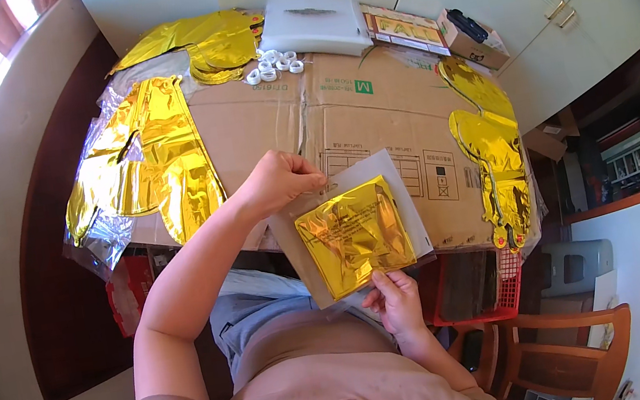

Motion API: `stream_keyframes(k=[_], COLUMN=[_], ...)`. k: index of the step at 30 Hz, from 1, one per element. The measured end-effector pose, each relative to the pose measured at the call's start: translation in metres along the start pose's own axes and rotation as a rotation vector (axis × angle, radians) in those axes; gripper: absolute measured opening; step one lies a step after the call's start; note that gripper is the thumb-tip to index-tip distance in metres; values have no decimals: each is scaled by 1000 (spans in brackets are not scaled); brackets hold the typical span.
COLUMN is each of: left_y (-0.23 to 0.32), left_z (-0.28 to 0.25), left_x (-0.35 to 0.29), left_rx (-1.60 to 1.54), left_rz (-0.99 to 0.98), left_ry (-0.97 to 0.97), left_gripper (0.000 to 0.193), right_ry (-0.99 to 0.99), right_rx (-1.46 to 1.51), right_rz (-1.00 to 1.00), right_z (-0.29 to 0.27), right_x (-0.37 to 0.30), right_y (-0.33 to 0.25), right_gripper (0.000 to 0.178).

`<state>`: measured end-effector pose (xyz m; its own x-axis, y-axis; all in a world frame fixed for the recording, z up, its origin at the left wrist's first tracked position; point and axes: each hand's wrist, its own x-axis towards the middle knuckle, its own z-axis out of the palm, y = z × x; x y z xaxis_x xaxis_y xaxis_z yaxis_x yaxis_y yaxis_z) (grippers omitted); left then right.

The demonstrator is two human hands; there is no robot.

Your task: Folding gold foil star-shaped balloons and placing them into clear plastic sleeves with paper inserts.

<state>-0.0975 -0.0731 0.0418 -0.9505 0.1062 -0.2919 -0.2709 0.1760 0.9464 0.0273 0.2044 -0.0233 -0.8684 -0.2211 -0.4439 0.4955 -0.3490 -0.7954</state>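
Foil (353, 236): a folded gold square, seemingly inside the frosted pouch (375, 167), held up between the two hands at the near edge of the cardboard (243, 129); dark print lies across its face.
Pouch: tilted, its lower part out over the lap (253, 313). Should one grip slip, I think it would swing or drop that way.
Left hand (290, 180): thumb and fingers pinching the pouch's upper edge, knuckles up. A hard tug here could stretch or split the film, I'd say.
Right hand (394, 298): thumb on the front of the pouch's lower edge, fingers curled behind it. Pressing hard could crease the foil or push it askew.
Cardboard: a flattened box lying under everything, with seams across it; a loose edge might snag the film if the pouch were dragged over it.
Left foil (178, 138): a big gold piece spread out on crumpled clear film, just beside the left forearm. A wide elbow could sweep it off.
Right foil (484, 134): a long, curvy gold piece along the right edge, near enough to that edge to slide down.
White rolls (267, 69): a loose cluster at the back; one knock could scatter them.
Red crate (507, 288): below the right edge, a likely catch for anything dropped there.
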Motion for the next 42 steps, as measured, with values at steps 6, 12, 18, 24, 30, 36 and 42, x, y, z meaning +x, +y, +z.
stream_keyframes(k=[6, 12, 18, 24, 30, 36, 42], left_y=[-5, 13, 17, 10, 3, 1, 7], left_z=[-3, -2, -3, -1, -3, -1, -3], left_x=[2, -7, -8, -6, 0, 0, -2], left_rx=[90, 334, 371, 368, 148, 148, 138], left_rz=[-20, 57, 30, 16, -65, -188, -171], left_ry=[-21, -13, -53, -28, 1, 7, -45], left_gripper=[19, 21, 22, 21, 22, 22, 26], right_ry=[-12, -18, -10, -2, -11, -2, 22], right_rx=[-17, -5, -20, -19, 2, -9, -11], right_rz=[-13, -14, 3, 23, 23, 32, 25], right_z=[-5, -3, -4, -5, -3, -5, -3], right_x=[2, 1, -1, -2, -2, -1, 1], right_y=[5, 3, 5, 6, 7, 9, 12], right_gripper=[20, 19, 19, 20, 20, 20, 19])
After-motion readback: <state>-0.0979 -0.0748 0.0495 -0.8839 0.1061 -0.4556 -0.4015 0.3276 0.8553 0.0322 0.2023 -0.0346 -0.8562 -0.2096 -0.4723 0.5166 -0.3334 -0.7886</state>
